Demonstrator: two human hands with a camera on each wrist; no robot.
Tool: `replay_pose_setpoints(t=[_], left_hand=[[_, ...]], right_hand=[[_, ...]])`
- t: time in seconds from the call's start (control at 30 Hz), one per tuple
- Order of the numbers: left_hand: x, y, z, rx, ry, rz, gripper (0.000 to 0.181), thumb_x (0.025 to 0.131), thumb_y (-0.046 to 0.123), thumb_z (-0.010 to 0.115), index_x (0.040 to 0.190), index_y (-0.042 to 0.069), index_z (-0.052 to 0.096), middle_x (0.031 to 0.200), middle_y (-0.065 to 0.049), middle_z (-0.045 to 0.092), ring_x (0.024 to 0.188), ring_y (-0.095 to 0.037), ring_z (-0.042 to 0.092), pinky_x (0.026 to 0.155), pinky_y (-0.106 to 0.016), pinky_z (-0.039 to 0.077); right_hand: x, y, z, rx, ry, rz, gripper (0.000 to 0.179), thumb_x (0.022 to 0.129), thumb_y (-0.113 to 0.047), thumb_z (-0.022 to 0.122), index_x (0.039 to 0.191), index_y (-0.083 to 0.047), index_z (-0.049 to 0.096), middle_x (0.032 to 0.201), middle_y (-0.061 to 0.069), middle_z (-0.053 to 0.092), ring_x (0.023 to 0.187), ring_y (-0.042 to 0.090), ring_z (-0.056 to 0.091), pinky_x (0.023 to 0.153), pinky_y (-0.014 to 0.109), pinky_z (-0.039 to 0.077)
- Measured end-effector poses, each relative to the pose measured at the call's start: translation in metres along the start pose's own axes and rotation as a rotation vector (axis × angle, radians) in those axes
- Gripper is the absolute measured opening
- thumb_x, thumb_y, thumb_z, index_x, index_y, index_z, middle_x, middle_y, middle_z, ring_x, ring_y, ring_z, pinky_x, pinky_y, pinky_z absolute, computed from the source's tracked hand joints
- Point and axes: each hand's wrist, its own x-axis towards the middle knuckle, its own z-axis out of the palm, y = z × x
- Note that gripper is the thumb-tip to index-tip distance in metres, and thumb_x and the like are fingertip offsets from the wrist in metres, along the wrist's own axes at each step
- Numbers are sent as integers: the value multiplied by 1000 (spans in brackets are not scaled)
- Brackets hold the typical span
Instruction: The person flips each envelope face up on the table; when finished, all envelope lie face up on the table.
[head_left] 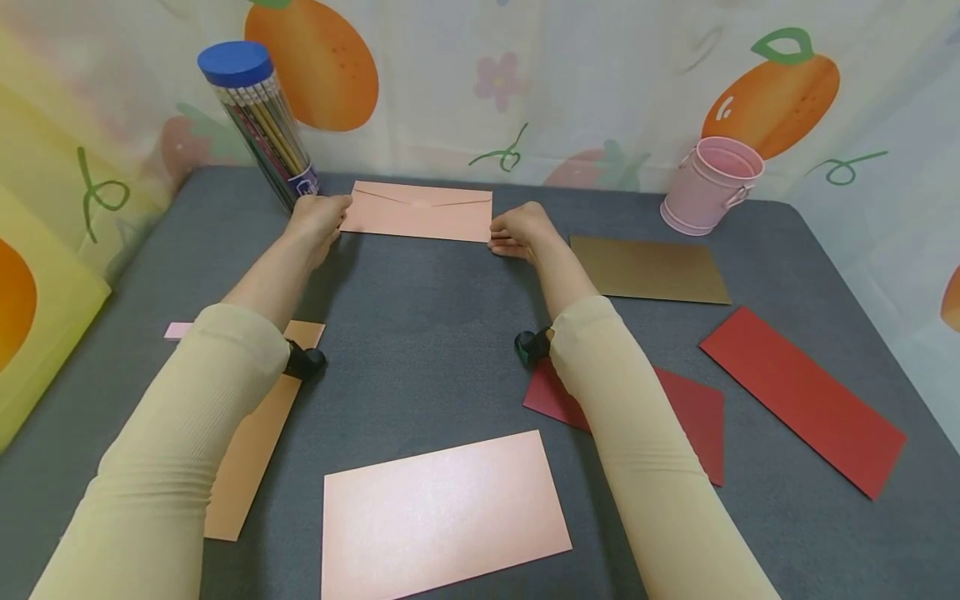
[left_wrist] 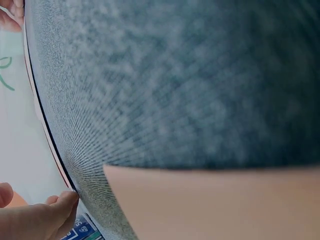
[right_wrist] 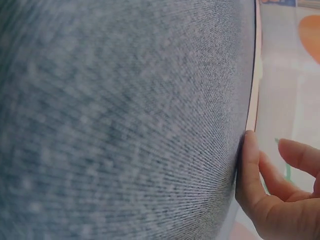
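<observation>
A pale pink envelope (head_left: 420,218), flap side up, lies at the far edge of the table between both hands. The left hand (head_left: 318,223) touches its left end; in the left wrist view the fingertips (left_wrist: 70,197) meet the envelope's edge and the thumb stands apart. At the opposite end is the right hand (head_left: 522,229), its fingers against the short side. The right wrist view shows a fingertip (right_wrist: 250,137) at the envelope's edge, with the thumb raised away from it. Seen edge-on in both wrist views, the envelope appears flat on the table.
A clear tub of pencils (head_left: 262,125) with a blue lid stands beside the left hand. A pink pail (head_left: 711,185) stands back right. Around the table lie a brown envelope (head_left: 648,271), red envelope (head_left: 802,400), dark red one (head_left: 693,417), shiny pink one (head_left: 442,517) and tan one (head_left: 251,467).
</observation>
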Motion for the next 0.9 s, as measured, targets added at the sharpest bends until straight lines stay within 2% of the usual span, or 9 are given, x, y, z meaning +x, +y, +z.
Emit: replay_pose_setpoints(t=[0.2, 0.37, 0.57, 0.67, 0.8, 0.9], left_hand=[[0, 1, 0, 59, 27, -10, 68, 105, 35, 36, 158, 3, 8, 168, -8, 11, 156, -19, 12, 130, -31, 12], [-3, 4, 5, 127, 43, -9, 71, 103, 39, 38, 158, 2, 11, 168, -10, 8, 156, -26, 12, 130, -38, 9], [-8, 10, 24, 185, 86, 57, 69, 102, 38, 42, 156, 1, 21, 165, -13, 22, 153, -28, 25, 128, -39, 21], [-11, 13, 37, 188, 101, 98, 60, 101, 35, 45, 152, 4, 35, 162, -11, 30, 150, -27, 30, 126, -39, 25], [-15, 16, 53, 173, 73, 127, 53, 102, 33, 47, 148, 7, 43, 160, -9, 33, 149, -26, 33, 125, -40, 27], [-18, 18, 65, 151, 27, 132, 54, 102, 34, 47, 149, 8, 41, 160, -8, 33, 149, -26, 32, 125, -41, 28]], right_hand=[[0, -2, 0, 3, 1, 11, 42, 99, -9, 55, 140, -4, 49, 104, 7, 59, 90, 20, 65, 101, 30, 55], [0, -4, -1, -15, -4, 20, 42, 100, -11, 54, 141, -5, 47, 112, 9, 60, 90, 19, 67, 99, 30, 56], [-2, -6, -4, -30, -12, 12, 46, 100, -12, 55, 144, -6, 43, 116, 9, 59, 93, 21, 68, 96, 29, 57], [-5, -8, -7, -29, -12, -1, 50, 100, -12, 55, 147, -6, 39, 124, 11, 58, 102, 24, 68, 97, 30, 57], [-10, -12, -13, -52, -12, -21, 51, 100, -14, 55, 148, -7, 39, 137, 13, 56, 112, 26, 66, 98, 30, 57], [-13, -14, -19, -71, -15, -41, 50, 100, -15, 54, 148, -7, 40, 142, 13, 54, 116, 26, 64, 100, 31, 56]])
